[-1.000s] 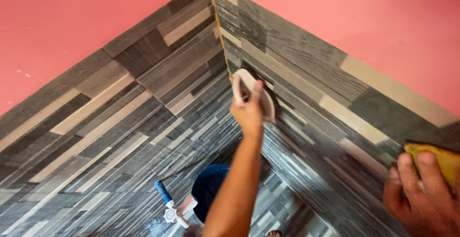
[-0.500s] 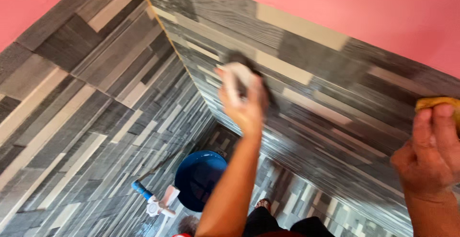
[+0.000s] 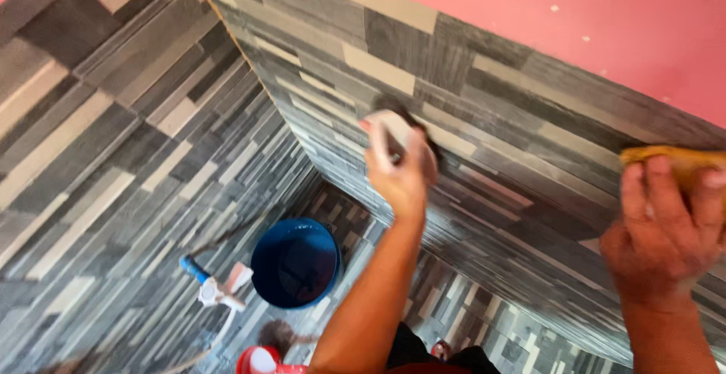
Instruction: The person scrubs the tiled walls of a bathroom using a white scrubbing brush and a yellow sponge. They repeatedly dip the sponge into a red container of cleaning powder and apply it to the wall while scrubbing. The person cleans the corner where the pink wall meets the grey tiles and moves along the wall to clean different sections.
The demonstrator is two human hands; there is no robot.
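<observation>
My left hand [image 3: 399,170] is raised against the grey striped wall tiles [image 3: 484,102] and grips a pale, flat pad [image 3: 393,133] pressed to the wall. At the right edge my right hand [image 3: 665,226] holds a yellow sponge [image 3: 677,161] flat on the same tiled wall, just below the pink painted upper wall [image 3: 605,18]. Both arms reach up from the bottom of the view.
A second tiled wall [image 3: 113,139] meets this one at a corner to the left. Below, on the tiled floor, stands a blue bucket [image 3: 295,262]. A white tap with a blue handle [image 3: 213,287] juts from the left wall. A red item [image 3: 257,360] lies at the bottom edge.
My left hand with the pad has slid right and slightly down along the wall. The view has swung left and down, showing more of the bucket. My right hand stays on the sponge.
</observation>
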